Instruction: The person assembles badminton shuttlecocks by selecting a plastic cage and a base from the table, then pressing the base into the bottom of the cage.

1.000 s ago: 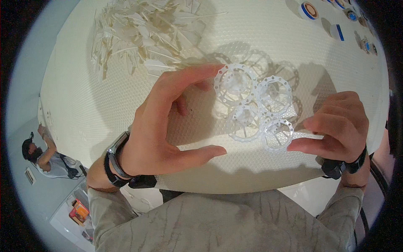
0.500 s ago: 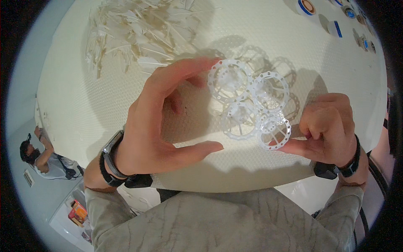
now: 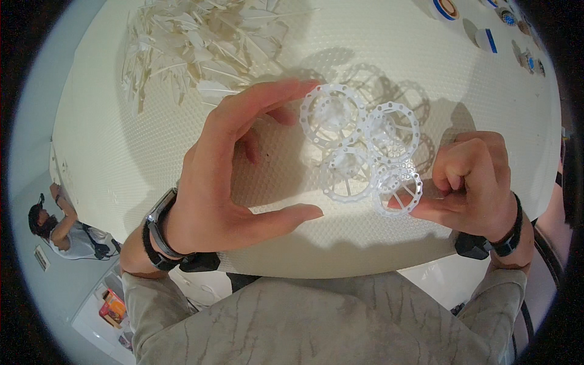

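Four-lobed in outline, a cluster of white plastic cup-like frames [image 3: 333,143] stands on the table, their round rims pierced with small holes. My left hand [image 3: 228,158] curves around the cluster's left side, open, thumb and fingers wide apart. Its forefinger tip meets the rim of the far left frame, while the thumb points at the cluster without reaching it. At the near right frame [image 3: 396,192], my right hand [image 3: 474,185] is closed, fingers curled and thumb stretched against that frame's side. The frame partly hides the thumb tip.
A heap of white feathers [image 3: 207,42] lies at the far left of the pale, textured table [image 3: 164,182]. Several small round blue, white and brown items, such as a white disc with a blue edge [image 3: 486,41], stand far right. Another person [image 3: 67,225] is off at the left.
My right hand has shifted very slightly, its curled fingers a touch higher. The left hand and the plastic frames stay almost where they were.
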{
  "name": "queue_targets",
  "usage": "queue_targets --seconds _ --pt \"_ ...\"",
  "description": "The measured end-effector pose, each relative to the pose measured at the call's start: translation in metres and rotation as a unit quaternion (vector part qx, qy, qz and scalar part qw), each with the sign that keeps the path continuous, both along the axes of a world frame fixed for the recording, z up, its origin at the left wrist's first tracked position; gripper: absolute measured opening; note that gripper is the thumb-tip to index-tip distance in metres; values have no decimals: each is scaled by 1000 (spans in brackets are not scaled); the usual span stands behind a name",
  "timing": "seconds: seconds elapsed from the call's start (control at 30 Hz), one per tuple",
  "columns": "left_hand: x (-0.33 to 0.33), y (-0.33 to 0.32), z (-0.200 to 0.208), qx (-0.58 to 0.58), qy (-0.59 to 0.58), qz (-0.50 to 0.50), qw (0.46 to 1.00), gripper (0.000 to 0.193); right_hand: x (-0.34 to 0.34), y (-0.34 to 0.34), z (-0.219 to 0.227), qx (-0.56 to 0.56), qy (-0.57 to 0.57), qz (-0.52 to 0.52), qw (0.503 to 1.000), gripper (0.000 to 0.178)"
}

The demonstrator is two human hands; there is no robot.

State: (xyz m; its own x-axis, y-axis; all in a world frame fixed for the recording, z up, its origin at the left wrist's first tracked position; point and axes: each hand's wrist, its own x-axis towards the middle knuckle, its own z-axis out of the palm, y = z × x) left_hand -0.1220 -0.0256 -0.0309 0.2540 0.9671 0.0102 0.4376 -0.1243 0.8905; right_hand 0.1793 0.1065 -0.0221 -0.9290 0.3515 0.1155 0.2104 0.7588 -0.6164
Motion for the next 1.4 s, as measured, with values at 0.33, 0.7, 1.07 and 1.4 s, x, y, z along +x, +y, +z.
queue_targets --seconds 0.33,0.7,1.07,1.4 --pt "-2 0 2 0 18 -9 1000 115 1 -2 -2 15 13 5 1000 67" --pt "2 1 1 -6 -17 -3 1000 113 -6 1 3 16 57 -9 998 50" --pt "2 1 5 -5 11 -11 1000 114 -7 1 2 18 54 -6 998 49" --pt "0 -1 0 9 -4 -6 1000 115 -8 0 1 16 46 -17 999 47"
